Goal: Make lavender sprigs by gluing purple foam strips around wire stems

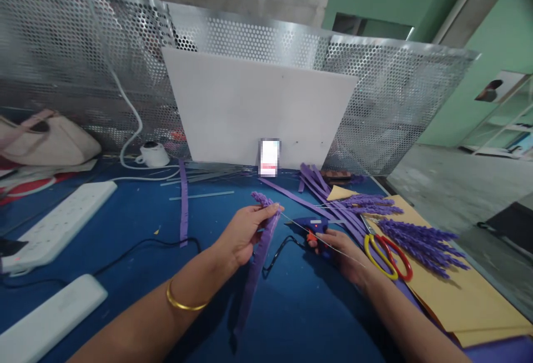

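Where the left hand (245,232) is raised over the middle of the blue desk (208,318), its grip is pinched on a purple flower sprig (261,198), from which a fringed purple strip (257,268) hangs down. A thin wire (300,225) runs from the sprig toward the right, passing in front of the blue glue gun (307,223); whether it touches the right hand (339,246) cannot be told. That hand's grip is closed around the glue gun's handle, fingers by the orange trigger, the nozzle aimed toward the sprig. The gun's side bears a small red light and a pale label (315,221) too small to read. Just right of the right hand lie scissors (407,267) with one yellow and one red handle, beside finished-looking purple flower stems (420,241) on brown paper (470,302). More purple strips (345,213) stretch behind the gun, and a single strip (184,213) lies left of the sprig. Farther back, a small bright screen (270,155), its writing blurred out, stands before a white board (262,102), which leans against a perforated metal panel (391,85). At left are a white mug (154,155), two white power strips (62,218) and a pale handbag (50,138).
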`<state>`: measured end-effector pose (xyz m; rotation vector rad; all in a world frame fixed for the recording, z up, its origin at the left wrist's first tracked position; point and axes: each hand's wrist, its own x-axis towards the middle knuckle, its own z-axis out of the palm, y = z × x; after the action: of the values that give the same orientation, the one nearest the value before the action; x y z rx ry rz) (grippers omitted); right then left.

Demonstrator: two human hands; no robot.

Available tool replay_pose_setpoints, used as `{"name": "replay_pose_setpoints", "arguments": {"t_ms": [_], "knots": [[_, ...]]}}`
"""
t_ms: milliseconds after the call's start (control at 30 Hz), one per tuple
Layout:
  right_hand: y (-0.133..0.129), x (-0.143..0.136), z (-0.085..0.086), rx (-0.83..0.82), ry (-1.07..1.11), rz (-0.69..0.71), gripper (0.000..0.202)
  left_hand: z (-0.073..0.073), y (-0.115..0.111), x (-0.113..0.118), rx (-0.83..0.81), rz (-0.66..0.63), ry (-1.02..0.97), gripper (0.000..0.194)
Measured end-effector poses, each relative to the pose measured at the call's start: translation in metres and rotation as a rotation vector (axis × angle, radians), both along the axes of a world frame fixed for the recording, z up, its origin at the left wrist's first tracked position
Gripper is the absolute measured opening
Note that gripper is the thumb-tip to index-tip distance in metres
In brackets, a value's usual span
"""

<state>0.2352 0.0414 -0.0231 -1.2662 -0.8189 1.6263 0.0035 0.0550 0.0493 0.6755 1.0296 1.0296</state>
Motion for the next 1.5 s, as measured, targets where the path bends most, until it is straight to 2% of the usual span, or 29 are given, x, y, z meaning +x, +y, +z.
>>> {"name": "replay_pose_setpoints", "arguments": {"t_ms": [100,200,300,433,500,600,667,700,767,800,867,933,1000,1100,1167,1233,1333,1500], "knots": [[-0.001,0.0,0.0,0.011,0.007,0.026,0.023,0.001,-0.001,0.0,0.006,-0.019,-0.003,0.038],[0.001,0.004,-0.005,0.137,-0.149,0.02,0.031,0.002,-0.003,0.0,0.004,-0.03,-0.016,0.038],[0.005,0.01,-0.014,0.3,-0.483,0.046,0.042,0.003,-0.004,-0.001,0.005,-0.022,-0.035,0.038],[0.009,0.015,-0.016,0.357,-1.057,0.108,0.049,0.005,-0.005,-0.002,0.001,-0.015,-0.04,0.035],[0.01,0.015,-0.005,0.381,-1.287,0.257,0.045,0.007,-0.005,-0.004,0.0,-0.014,-0.05,0.029],[0.018,0.016,0.027,0.421,-1.567,0.548,0.035,0.012,-0.005,-0.006,-0.001,0.003,-0.051,0.021],[0.029,0.016,0.053,0.441,-1.653,0.731,0.026,0.015,-0.004,-0.008,0.004,0.01,-0.055,0.018],[0.037,0.015,0.066,0.474,-1.648,0.756,0.023,0.016,-0.004,-0.009,0.006,0.01,-0.061,0.017],[0.053,0.007,0.087,0.622,-1.53,0.732,0.025,0.018,-0.003,-0.009,0.004,-0.001,-0.083,0.016],[0.062,0.001,0.094,0.712,-1.423,0.67,0.025,0.018,-0.002,-0.009,-0.003,-0.009,-0.098,0.015],[0.077,-0.016,0.098,0.806,-1.095,0.565,0.028,0.018,0.0,-0.009,-0.029,-0.029,-0.125,0.014],[0.088,-0.035,0.088,0.779,-0.713,0.503,0.032,0.015,0.002,-0.008,-0.05,-0.038,-0.144,0.014],[0.093,-0.052,0.07,0.72,-0.399,0.437,0.034,0.01,0.005,-0.008,-0.052,-0.044,-0.154,0.015],[0.09,-0.07,0.042,0.59,-0.065,0.412,0.038,0.002,0.008,-0.007,-0.042,-0.081,-0.172,0.019],[0.085,-0.076,0.031,0.484,0.075,0.406,0.04,-0.004,0.01,-0.007,-0.048,-0.112,-0.186,0.02],[0.079,-0.08,0.027,0.389,0.162,0.412,0.041,-0.008,0.011,-0.006,-0.067,-0.121,-0.188,0.021],[0.075,-0.082,0.031,0.298,0.245,0.45,0.041,-0.012,0.011,-0.006,-0.078,-0.133,-0.166,0.023],[0.075,-0.08,0.04,0.25,0.297,0.528,0.04,-0.013,0.011,-0.007,-0.08,-0.158,-0.173,0.026]]}}
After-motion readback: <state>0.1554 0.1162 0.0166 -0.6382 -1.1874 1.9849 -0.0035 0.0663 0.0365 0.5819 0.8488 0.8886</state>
